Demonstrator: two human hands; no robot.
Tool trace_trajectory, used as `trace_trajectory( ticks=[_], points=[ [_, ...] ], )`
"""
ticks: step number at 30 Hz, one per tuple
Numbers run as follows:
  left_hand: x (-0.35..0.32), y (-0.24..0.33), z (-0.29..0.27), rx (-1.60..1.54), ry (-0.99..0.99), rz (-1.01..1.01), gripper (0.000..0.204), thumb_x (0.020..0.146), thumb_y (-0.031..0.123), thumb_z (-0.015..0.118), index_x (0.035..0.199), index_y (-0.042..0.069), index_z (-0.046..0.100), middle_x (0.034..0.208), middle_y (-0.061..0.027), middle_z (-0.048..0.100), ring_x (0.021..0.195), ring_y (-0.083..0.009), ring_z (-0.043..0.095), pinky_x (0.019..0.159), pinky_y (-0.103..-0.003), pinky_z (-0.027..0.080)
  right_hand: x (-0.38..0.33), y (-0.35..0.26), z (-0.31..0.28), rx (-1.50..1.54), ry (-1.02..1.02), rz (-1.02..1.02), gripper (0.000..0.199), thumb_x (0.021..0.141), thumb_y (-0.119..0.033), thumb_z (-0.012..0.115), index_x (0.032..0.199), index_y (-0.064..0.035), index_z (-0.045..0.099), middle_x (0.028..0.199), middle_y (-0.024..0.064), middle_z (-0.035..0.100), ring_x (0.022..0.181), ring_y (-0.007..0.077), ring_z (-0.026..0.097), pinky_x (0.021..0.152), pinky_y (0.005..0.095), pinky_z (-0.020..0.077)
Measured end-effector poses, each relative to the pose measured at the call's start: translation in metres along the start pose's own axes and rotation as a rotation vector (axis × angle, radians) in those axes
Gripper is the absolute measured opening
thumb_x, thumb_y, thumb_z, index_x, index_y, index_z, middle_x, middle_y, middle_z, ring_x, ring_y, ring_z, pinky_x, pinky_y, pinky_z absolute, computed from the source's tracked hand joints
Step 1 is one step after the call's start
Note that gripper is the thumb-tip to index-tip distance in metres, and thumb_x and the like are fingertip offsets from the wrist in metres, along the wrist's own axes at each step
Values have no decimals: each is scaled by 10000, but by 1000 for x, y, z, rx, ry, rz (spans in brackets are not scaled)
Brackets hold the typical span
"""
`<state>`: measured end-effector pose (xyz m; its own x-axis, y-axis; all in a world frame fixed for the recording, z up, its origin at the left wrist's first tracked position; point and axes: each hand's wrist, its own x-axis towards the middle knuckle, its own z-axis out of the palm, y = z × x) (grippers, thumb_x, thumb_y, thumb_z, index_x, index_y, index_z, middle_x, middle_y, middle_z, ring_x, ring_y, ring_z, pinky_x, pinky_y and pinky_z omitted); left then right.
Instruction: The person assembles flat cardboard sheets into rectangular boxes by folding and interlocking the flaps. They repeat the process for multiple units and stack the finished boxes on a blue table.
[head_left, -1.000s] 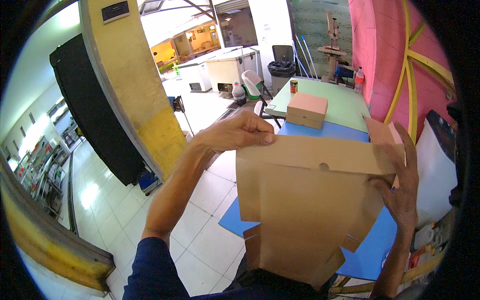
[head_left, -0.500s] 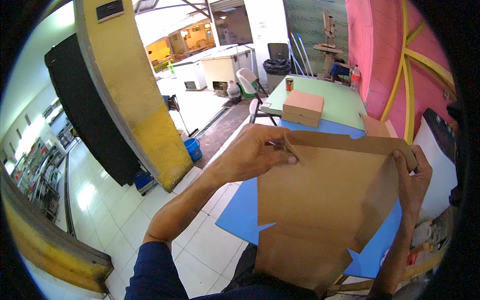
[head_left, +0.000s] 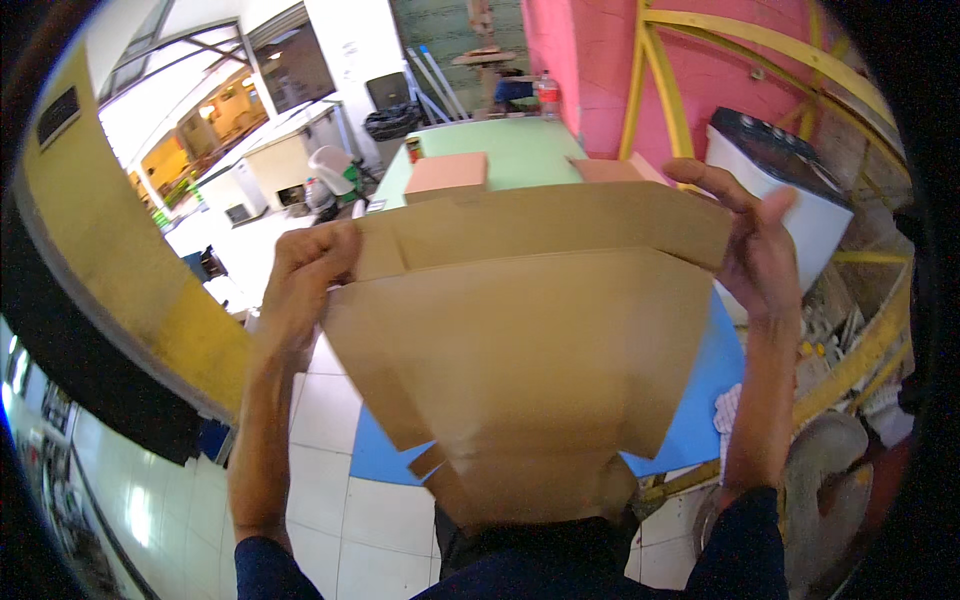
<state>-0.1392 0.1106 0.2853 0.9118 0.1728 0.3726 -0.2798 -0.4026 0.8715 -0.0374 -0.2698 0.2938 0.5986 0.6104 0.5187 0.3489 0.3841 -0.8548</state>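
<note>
A large brown cardboard box blank [head_left: 520, 340], partly folded, spans the space before my body. Its long far flap [head_left: 540, 222] stands up along a crease, and the notched near end reaches down to my waist. Around the left end of that flap my left hand [head_left: 312, 268] is closed, fingers curled. My right hand [head_left: 757, 240] is at the flap's right end, its index finger and thumb spread apart; the side of the hand seems to touch the cardboard. Beyond the blank, a closed cardboard box [head_left: 446, 172] lies on the pale green table [head_left: 520, 150].
Under the blank is a blue tabletop [head_left: 385, 450]. More cardboard [head_left: 610, 170], a small can [head_left: 414, 150] and a bottle [head_left: 548, 95] are on the green table. To the right stand a white washing machine [head_left: 785, 180] and a yellow metal frame [head_left: 660, 80]. A yellow pillar [head_left: 150, 280] rises at left.
The view has swung right. My left hand has moved to the blank's left end, the far flap has folded up, and my right hand has loosened its pinch and spread its fingers.
</note>
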Motion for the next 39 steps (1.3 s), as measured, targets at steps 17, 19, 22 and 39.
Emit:
trace_trajectory(
  ticks=[17, 19, 22, 39],
  points=[
    [10, -2, 13, -111, -106, -118, 352, 1008, 305, 596, 879, 3, 724, 690, -11, 670, 528, -33, 538, 500, -210, 421, 24, 35, 1, -64, 54, 25, 479, 834, -79, 774, 1260, -9, 565, 982, 93, 731, 801, 105, 689, 693, 223, 549],
    [9, -5, 14, -127, -83, -117, 354, 1004, 308, 602, 866, 5, 722, 681, -10, 666, 523, -33, 535, 497, -211, 419, 23, 35, 6, -81, 106, 55, 469, 828, -53, 769, 1250, 0, 572, 990, 114, 740, 841, 114, 704, 735, 246, 573],
    [9, -7, 17, -121, -27, -113, 356, 999, 314, 612, 845, 11, 720, 672, -6, 661, 522, -32, 527, 494, -212, 409, 30, 38, 5, -152, 94, 84, 395, 825, -47, 771, 1189, 0, 624, 937, 110, 746, 793, 116, 702, 700, 248, 567],
    [-23, -32, 32, -645, -66, -160, 566, 1060, 453, 404, 1379, -4, 504, 1172, -114, 671, 1051, -186, 652, 918, -339, 520, 45, 62, -1, -152, 575, 100, 246, 965, -251, 660, 935, -19, 738, 732, -33, 642, 601, 44, 538, 558, 225, 425]
  ],
)
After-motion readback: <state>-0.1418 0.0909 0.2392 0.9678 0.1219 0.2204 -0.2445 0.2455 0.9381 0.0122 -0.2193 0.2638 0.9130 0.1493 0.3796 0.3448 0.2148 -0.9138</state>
